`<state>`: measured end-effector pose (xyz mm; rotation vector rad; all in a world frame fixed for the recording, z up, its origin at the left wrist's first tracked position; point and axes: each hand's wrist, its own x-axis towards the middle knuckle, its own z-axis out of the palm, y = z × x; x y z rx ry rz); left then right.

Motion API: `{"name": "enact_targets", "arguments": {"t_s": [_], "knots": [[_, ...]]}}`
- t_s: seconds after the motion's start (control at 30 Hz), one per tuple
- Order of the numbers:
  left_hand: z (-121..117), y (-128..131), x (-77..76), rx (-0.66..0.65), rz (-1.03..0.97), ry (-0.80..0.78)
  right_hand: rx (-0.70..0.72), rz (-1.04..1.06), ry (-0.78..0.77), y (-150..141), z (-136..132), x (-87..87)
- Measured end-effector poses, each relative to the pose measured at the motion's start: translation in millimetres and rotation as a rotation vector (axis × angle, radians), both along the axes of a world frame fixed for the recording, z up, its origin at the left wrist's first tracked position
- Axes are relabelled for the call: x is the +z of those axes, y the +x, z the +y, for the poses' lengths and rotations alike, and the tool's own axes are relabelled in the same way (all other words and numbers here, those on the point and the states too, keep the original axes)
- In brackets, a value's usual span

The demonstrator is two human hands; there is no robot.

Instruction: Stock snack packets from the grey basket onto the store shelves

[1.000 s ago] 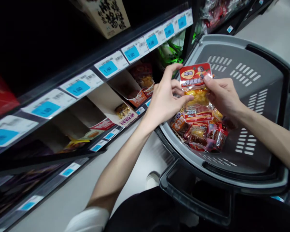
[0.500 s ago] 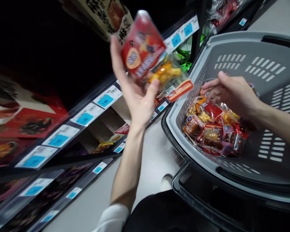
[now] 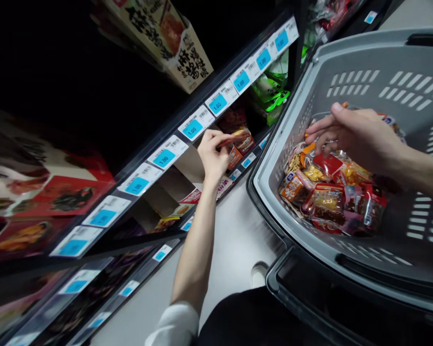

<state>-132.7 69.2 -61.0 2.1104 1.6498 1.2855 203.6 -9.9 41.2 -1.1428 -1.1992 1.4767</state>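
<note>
My left hand (image 3: 213, 156) reaches to the lower shelf, its fingers closed on the edge of a snack packet (image 3: 229, 140) seen nearly edge-on. That packet is at the mouth of an orange-fronted display box (image 3: 234, 157), beside a similar box holding a packet. Above the grey shopping basket (image 3: 270, 192), my right hand (image 3: 361, 137) hovers with its fingers loosely apart and nothing in them. Beneath it lie several snack packets (image 3: 324, 199) in red, orange and clear plastic.
A price-tag rail (image 3: 193, 129) runs diagonally above the lower shelf. A beige carton (image 3: 187, 62) stands on the upper shelf, with red boxes (image 3: 61, 192) to the left. Green packets (image 3: 272, 91) lie by the basket's far left corner. The basket's black handle (image 3: 310, 307) is near my legs.
Both hands held the packet over the basket; my right hand let go. My left hand carried the packet left, lifted it past the rail, then lowered it to the display box.
</note>
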Motion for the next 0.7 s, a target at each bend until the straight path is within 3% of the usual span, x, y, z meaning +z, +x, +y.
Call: {"name": "enact_targets", "arguments": {"t_s": [0.17,0.37,0.63,0.7], "knots": [[40,9,-18.8,-0.013,0.025,-0.069,0.016,0.024,-0.003,0,1,-2.5],[78,3,-39.0,0.248,-0.037,-0.206,0.066,0.042,0.025,0,1,1.2],[91,-6,-66.1,0.227,0.039,-0.336,0.038,0.107,-0.033,0,1,12.9],[93,-7,-69.6,0.157,0.052,-0.358,0.020,0.140,-0.052,0,2,15.3]]}}
